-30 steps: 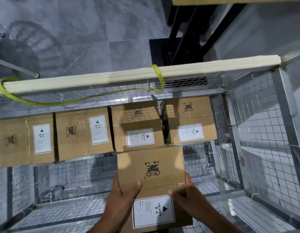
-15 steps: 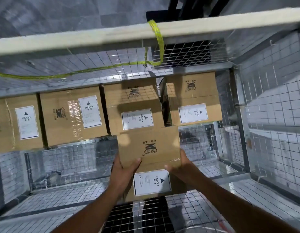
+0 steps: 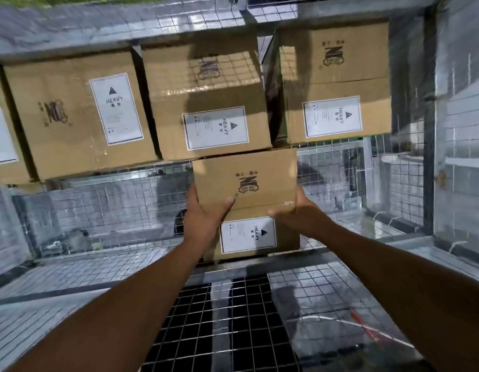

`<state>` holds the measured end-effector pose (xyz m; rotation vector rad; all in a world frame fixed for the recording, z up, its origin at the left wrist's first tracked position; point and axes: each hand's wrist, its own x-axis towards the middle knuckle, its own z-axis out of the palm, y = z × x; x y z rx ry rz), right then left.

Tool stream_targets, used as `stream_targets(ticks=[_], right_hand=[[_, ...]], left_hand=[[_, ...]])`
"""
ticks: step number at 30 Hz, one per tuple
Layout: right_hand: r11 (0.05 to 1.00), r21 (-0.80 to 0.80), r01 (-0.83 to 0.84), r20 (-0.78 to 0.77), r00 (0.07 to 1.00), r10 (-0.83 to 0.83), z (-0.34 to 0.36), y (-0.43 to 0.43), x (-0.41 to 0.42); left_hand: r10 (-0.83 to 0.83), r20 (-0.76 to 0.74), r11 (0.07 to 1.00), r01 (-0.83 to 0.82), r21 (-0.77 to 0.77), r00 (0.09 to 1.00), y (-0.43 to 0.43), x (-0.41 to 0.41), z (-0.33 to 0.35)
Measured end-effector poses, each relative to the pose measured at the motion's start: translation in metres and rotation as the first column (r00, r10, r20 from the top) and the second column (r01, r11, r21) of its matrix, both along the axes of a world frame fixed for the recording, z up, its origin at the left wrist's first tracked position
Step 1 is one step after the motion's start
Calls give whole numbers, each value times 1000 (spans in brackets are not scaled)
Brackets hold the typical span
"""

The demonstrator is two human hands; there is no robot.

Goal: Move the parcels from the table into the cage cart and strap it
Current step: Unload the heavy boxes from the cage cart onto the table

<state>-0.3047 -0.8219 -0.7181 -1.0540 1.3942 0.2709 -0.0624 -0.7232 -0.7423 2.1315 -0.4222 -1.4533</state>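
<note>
I hold a brown cardboard parcel (image 3: 246, 181) with a white HEAVY label low inside the wire cage cart (image 3: 98, 210). My left hand (image 3: 206, 213) grips its left side with the thumb across the top. My right hand (image 3: 294, 213) grips its right side. The parcel's far edge touches the row of parcels at the back. In that row stand a left parcel (image 3: 77, 114), a middle parcel (image 3: 206, 98) and a right parcel (image 3: 337, 79), with another cut off at the far left edge. I cannot tell whether the held parcel rests on the cage floor.
The cage's mesh floor (image 3: 233, 318) lies below my arms. A mesh side wall (image 3: 410, 170) rises on the right. A red and white cord (image 3: 367, 326) lies on the floor at lower right.
My arms have stretched further into the cage and lowered the parcel towards the floor, up against the back row. The view has dropped below the top rail and its yellow strap.
</note>
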Motion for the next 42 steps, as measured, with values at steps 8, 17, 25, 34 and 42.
stream_targets(ticks=[8, 17, 25, 34, 42], right_hand=[[972, -222, -80, -184, 982, 39, 11, -26, 8], [737, -386, -555, -537, 785, 310, 23, -49, -78], [717, -345, -606, -592, 733, 334, 29, -72, -145], [664, -263, -700, -667, 629, 400, 34, -82, -151], [804, -297, -516, -597, 757, 265, 115, -67, -112]], left_hand=[[-19, -142, 1000, 21, 11, 990, -11, -1, 11], [-121, -241, 992, 112, -51, 963, -48, -90, 7], [-148, -304, 989, 134, -67, 941, -91, -179, 0], [-179, -291, 982, 191, 13, 940, -101, -201, 7], [-578, 29, 814, 579, -47, 816, -108, -142, 118]])
